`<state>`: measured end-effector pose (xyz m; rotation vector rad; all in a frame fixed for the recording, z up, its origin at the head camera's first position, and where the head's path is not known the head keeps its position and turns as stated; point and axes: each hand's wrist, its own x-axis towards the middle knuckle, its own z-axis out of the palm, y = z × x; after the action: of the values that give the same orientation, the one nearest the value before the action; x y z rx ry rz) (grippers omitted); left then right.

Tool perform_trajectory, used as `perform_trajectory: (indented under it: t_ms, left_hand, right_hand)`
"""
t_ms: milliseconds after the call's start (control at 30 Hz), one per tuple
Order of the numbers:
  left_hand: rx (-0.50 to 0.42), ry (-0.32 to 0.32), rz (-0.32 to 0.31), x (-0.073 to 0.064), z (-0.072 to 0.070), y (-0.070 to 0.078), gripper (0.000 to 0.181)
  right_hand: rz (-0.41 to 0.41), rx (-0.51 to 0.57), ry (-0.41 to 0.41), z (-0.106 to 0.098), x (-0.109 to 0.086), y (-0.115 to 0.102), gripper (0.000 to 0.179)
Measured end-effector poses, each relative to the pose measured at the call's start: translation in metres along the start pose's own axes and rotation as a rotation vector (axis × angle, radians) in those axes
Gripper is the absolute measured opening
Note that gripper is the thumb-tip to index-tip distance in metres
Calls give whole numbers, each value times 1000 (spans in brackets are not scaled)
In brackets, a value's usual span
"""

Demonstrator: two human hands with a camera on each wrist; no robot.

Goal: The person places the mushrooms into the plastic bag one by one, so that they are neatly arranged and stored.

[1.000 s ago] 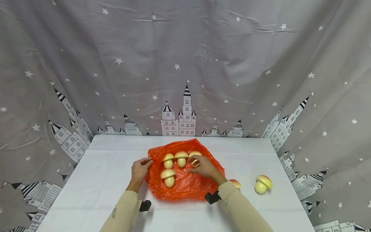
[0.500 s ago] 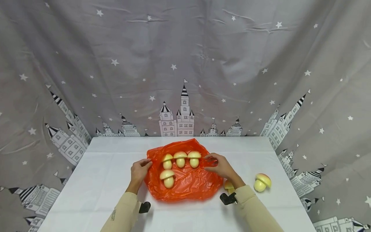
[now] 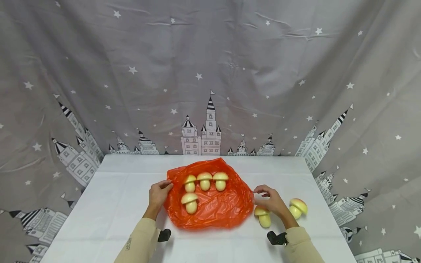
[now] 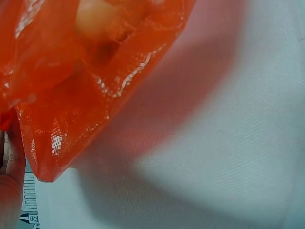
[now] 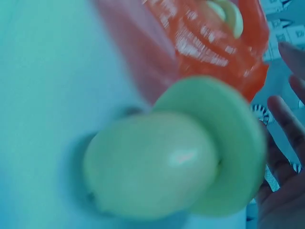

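Observation:
My left hand (image 3: 158, 195) pinches the left edge of a red plastic bag (image 3: 213, 212), which lies spread with its mouth wide. Inside the bag, toy mushrooms with yellow caps and pale stems show: three in a back row, the middle one (image 3: 205, 181) among them, and another mushroom (image 3: 189, 203) in front at the left. My right hand (image 3: 270, 200) is over the table just right of the bag, fingers spread and holding nothing. Below its fingers lies a loose mushroom (image 3: 263, 218), seen large in the right wrist view (image 5: 152, 164).
Another mushroom (image 3: 298, 208) with a reddish-yellow cap lies on the white table (image 3: 131, 182), partly behind the right wrist. A grey curtain (image 3: 210, 73) printed with castles and stars hangs behind and beside the table.
My right hand has left the mushroom at the back right of the bag and moved right, out over the table beside the loose mushroom. The left hand stays at the bag's edge.

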<state>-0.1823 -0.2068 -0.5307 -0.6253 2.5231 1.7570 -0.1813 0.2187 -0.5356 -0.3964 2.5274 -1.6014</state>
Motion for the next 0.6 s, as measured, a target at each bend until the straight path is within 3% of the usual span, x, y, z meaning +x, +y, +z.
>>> perform_trajectory:
  t_ms: [100, 333, 467, 600]
  left_hand:
    - [-2, 3, -4, 1, 1, 0, 32]
    - [-10, 2, -11, 0, 1, 1, 32]
    - [-6, 3, -18, 0, 1, 1, 31]
    - [-5, 2, -11, 0, 4, 1, 32]
  right_hand:
    - [5, 32, -34, -3, -8, 10, 32]
    - [131, 13, -117, -11, -20, 23, 46]
    - [139, 41, -174, -13, -25, 29, 50]
    - [143, 81, -176, -15, -29, 30, 51]
